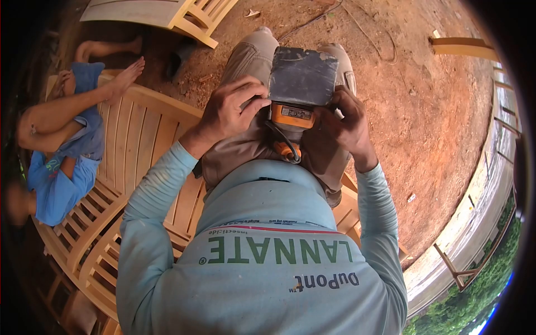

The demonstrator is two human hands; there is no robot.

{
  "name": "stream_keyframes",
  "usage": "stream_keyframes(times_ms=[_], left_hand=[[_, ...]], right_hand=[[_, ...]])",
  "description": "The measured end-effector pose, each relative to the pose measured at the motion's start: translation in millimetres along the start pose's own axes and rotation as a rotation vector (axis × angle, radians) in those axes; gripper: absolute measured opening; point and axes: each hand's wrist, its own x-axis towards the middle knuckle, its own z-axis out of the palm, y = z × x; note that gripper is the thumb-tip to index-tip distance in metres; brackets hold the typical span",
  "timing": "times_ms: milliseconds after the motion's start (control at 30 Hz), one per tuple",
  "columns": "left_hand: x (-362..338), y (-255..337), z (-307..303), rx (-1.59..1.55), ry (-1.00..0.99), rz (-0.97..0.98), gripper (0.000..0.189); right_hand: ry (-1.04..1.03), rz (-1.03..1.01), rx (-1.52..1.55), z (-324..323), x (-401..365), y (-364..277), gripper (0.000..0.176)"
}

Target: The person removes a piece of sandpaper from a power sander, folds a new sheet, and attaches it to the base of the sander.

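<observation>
An orange electric sander lies across my lap with its base turned up. Over the base is a dark grey, scuffed sheet of sandpaper, ragged along its far edge. My left hand is closed, thumb and fingers pinched at the sheet's near left corner. At the near right corner, my right hand has its fingers bent around the sheet's edge; part of the grip is hidden. The sander's cord loops down beside its orange body toward my waist.
I sit on a slatted wooden bench. Another person in blue reclines on wooden furniture at the left. A wooden piece stands at the top. A cable lies on the brown dirt ground.
</observation>
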Motion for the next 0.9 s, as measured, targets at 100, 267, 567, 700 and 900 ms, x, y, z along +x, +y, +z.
stream_keyframes(times_ms=[100, 267, 567, 700, 900], left_hand=[[5.0, 0.8, 0.5, 0.000, -0.010, 0.012, 0.014], [7.6, -0.3, -5.3, -0.015, -0.065, 0.009, 0.013], [7.1, -3.3, -11.8, -0.004, -0.090, 0.006, 0.015], [6.9, -3.2, -11.0, -0.010, -0.085, 0.009, 0.014], [12.4, 4.4, -16.5, -0.164, -0.237, -0.420, 0.056]], right_hand=[[0.027, -0.026, -0.008, 1.1, -1.8, 2.2, 0.023], [0.045, 0.042, 0.090, 6.6, -6.4, 10.2, 0.023], [0.005, 0.029, 0.066, 6.9, -1.2, -0.5, 0.026], [-0.005, 0.017, 0.074, 5.9, 0.4, -1.9, 0.028], [-0.004, 0.016, 0.064, 7.0, -1.5, 3.9, 0.028]])
